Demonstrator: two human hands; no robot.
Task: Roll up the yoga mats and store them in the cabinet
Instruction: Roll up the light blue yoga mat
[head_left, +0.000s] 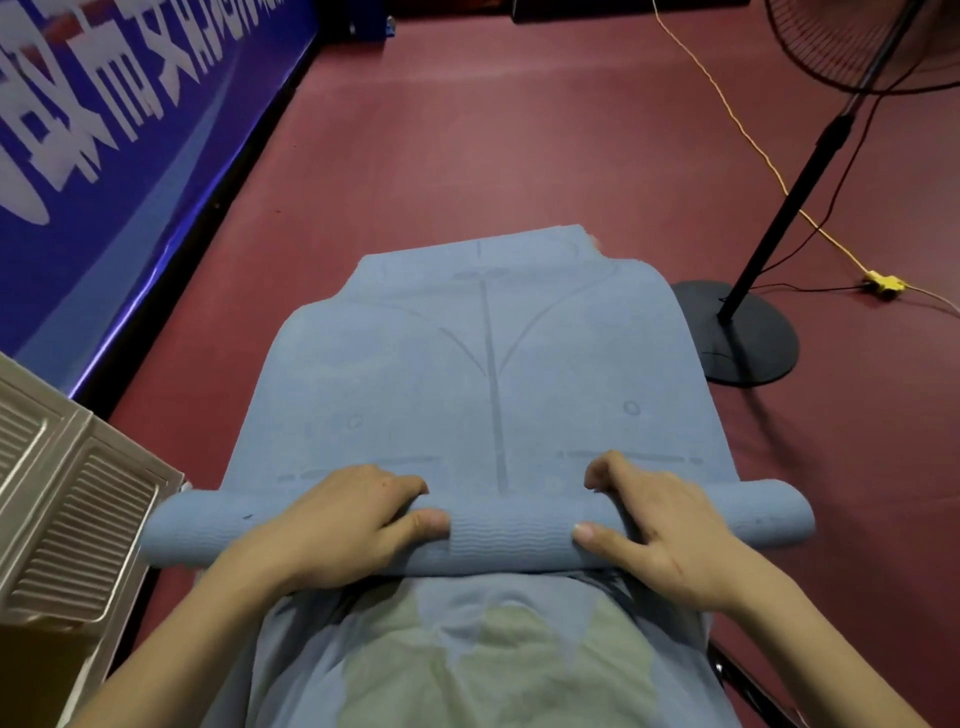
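A blue yoga mat (488, 364) lies on the dark red floor, stretching away from me, its far end bent and overlapping. Its near end is wound into a thick roll (511, 540) lying crosswise in front of me. My left hand (332, 525) grips the roll left of centre, fingers over the top and thumb on the near side. My right hand (660, 530) grips it right of centre in the same way. A beige cabinet (67, 499) with slatted panels stands at the left, next to the roll's left end.
A standing fan's black round base (748, 332) and pole (800, 192) sit just right of the mat. A yellow cable (748, 135) runs across the floor to a yellow connector (883, 283). A blue banner (119, 135) lines the left side.
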